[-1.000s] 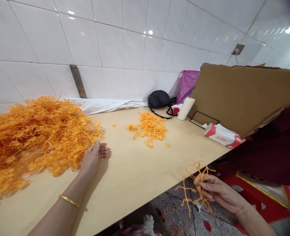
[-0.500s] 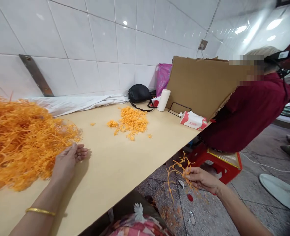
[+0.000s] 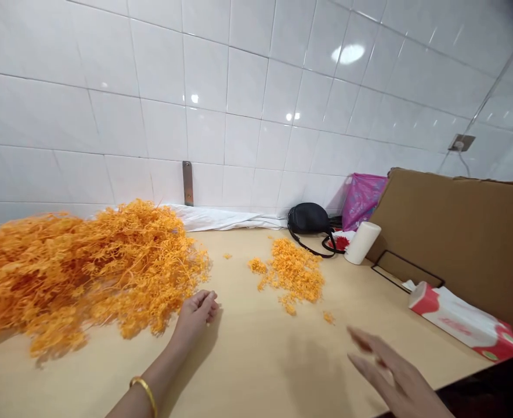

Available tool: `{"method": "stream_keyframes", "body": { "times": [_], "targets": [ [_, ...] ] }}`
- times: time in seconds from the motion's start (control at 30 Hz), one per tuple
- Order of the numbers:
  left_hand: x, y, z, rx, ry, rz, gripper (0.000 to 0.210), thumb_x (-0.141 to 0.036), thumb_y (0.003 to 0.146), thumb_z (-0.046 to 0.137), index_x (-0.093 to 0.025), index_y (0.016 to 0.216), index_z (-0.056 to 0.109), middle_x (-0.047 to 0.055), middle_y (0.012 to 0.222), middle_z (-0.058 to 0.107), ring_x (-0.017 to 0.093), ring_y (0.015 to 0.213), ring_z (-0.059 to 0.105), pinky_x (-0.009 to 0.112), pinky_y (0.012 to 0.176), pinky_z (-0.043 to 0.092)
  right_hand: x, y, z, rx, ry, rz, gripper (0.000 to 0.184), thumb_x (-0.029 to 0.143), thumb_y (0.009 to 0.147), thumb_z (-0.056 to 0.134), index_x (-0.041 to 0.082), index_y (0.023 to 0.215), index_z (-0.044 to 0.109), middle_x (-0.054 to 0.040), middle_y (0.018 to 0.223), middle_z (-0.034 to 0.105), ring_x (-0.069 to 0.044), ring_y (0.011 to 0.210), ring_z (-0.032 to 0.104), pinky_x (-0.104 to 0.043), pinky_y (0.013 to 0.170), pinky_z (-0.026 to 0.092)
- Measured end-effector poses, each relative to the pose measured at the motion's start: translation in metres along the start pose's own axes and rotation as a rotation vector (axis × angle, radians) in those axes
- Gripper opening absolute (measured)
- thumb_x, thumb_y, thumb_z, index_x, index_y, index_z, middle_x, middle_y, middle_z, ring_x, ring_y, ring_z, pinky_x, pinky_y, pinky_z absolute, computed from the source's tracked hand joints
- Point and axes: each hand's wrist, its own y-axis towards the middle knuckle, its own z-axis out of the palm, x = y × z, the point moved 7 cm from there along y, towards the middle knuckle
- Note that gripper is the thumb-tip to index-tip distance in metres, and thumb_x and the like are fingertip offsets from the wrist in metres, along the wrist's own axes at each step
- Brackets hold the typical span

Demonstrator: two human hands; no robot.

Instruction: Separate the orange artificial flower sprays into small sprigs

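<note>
Since left hand [image 3: 198,312] has fingers curled loosely, can't tell if it grips anything; it's at or just above table [image 3: 248,363], big orange pile [image 3: 138,273] right beside it, 9–10 o'clock. Right hand [image 3: 407,378] open, fingers apart, blurred, over table. Small orange heap [image 3: 300,273] at right hand's 10 o'clock, orange scrap [image 3: 328,317] nearer, same direction, tissue pack [image 3: 461,325] at 2 o'clock

In the lower left, a slim, shiny gold-coloured bangle [image 3: 146,388] rings the bare left forearm [image 3: 166,364]; the right hand [image 3: 398,377], lower right, is bare.
</note>
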Motion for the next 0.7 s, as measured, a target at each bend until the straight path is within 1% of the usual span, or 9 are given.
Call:
{"method": "stream_keyframes", "body": {
  "times": [0.07, 0.17, 0.3, 0.37, 0.47, 0.53, 0.6, 0.63, 0.7],
  "targets": [
    [-0.002, -0.001, 0.001, 0.009, 0.005, -0.002, 0.029, -0.041, 0.066, 0.056, -0.013, 0.062, 0.053, -0.001, 0.052, 0.049, 0.007, 0.044, 0.039, 0.019, 0.044, 0.031, 0.001, 0.034, -0.001, -0.190, -0.152, 0.047, 0.067, 0.055, 0.072, 0.041, 0.021, 0.128, 0.034, -0.0121, 0.131, 0.035, -0.029, 0.121, 0.028, -0.044, 0.095, 0.027],
    [-0.002, 0.000, 0.004, 0.021, 0.015, -0.002, 0.029, -0.041, 0.067, 0.055, -0.013, 0.060, 0.051, -0.001, 0.051, 0.047, 0.007, 0.044, 0.038, 0.019, 0.043, 0.030, 0.000, 0.081, 0.032, -0.162, -0.284, 0.137, 0.074, 0.061, 0.072, 0.033, 0.022, 0.133, 0.024, -0.0151, 0.135, 0.024, -0.033, 0.122, 0.026, -0.049, 0.093, 0.026],
    [0.000, 0.004, 0.007, 0.041, 0.065, 0.004, 0.029, -0.041, 0.069, 0.051, -0.014, 0.059, 0.049, -0.002, 0.049, 0.044, 0.007, 0.044, 0.037, 0.020, 0.044, 0.029, 0.025, 0.130, 0.074, -0.145, -0.430, 0.084, 0.075, 0.066, 0.071, 0.029, 0.025, 0.134, 0.021, -0.0143, 0.138, 0.017, -0.035, 0.124, 0.019, -0.050, 0.093, 0.021],
    [0.000, 0.005, 0.008, 0.048, 0.092, 0.014, 0.028, -0.040, 0.071, 0.048, -0.015, 0.059, 0.047, -0.003, 0.048, 0.041, 0.008, 0.044, 0.036, 0.020, 0.044, 0.029, 0.039, 0.149, 0.081, -0.155, -0.463, 0.107, 0.076, 0.067, 0.071, 0.027, 0.024, 0.133, 0.023, -0.0155, 0.138, 0.017, -0.037, 0.123, 0.018, -0.052, 0.092, 0.020],
    [0.000, 0.004, 0.008, 0.039, 0.135, 0.033, 0.027, -0.038, 0.074, 0.043, -0.015, 0.059, 0.046, -0.003, 0.047, 0.038, 0.008, 0.045, 0.036, 0.021, 0.046, 0.029, 0.063, 0.170, 0.077, -0.214, -0.524, 0.148, 0.075, 0.063, 0.071, 0.033, 0.020, 0.132, 0.026, -0.0185, 0.137, 0.016, -0.043, 0.120, 0.017, -0.056, 0.088, 0.020],
    [-0.002, 0.003, 0.008, 0.003, 0.208, 0.056, 0.025, -0.033, 0.075, 0.041, -0.015, 0.059, 0.047, -0.002, 0.050, 0.041, 0.009, 0.049, 0.039, 0.021, 0.048, 0.030, 0.091, 0.179, 0.073, -0.300, -0.596, 0.064, 0.066, 0.051, 0.075, 0.039, 0.017, 0.130, 0.030, -0.0192, 0.136, 0.015, -0.046, 0.120, 0.012, -0.058, 0.086, 0.019],
    [-0.007, 0.000, 0.009, -0.022, 0.330, 0.127, 0.023, -0.029, 0.076, 0.041, -0.015, 0.058, 0.049, 0.000, 0.054, 0.046, 0.010, 0.054, 0.043, 0.022, 0.051, 0.032, 0.131, 0.185, 0.077, -0.384, -0.642, -0.119, 0.054, 0.039, 0.079, 0.038, 0.016, 0.128, 0.034, -0.0181, 0.137, 0.016, -0.044, 0.122, 0.009, -0.058, 0.087, 0.018],
    [-0.010, -0.002, 0.012, -0.010, 0.404, 0.182, 0.023, -0.027, 0.076, 0.040, -0.016, 0.059, 0.050, 0.001, 0.056, 0.048, 0.011, 0.056, 0.045, 0.022, 0.052, 0.033, 0.154, 0.187, 0.084, -0.402, -0.644, -0.235, 0.049, 0.034, 0.081, 0.036, 0.016, 0.127, 0.036, -0.0169, 0.137, 0.018, -0.042, 0.123, 0.009, -0.056, 0.089, 0.019],
    [-0.017, -0.006, 0.019, 0.016, 0.539, 0.296, 0.022, -0.026, 0.077, 0.040, -0.016, 0.063, 0.054, 0.002, 0.059, 0.052, 0.011, 0.057, 0.046, 0.023, 0.055, 0.034, 0.198, 0.191, 0.110, -0.364, -0.619, -0.482, 0.044, 0.031, 0.083, 0.030, 0.018, 0.125, 0.039, -0.0138, 0.136, 0.025, -0.035, 0.124, 0.014, -0.050, 0.093, 0.020]
  ]
}}
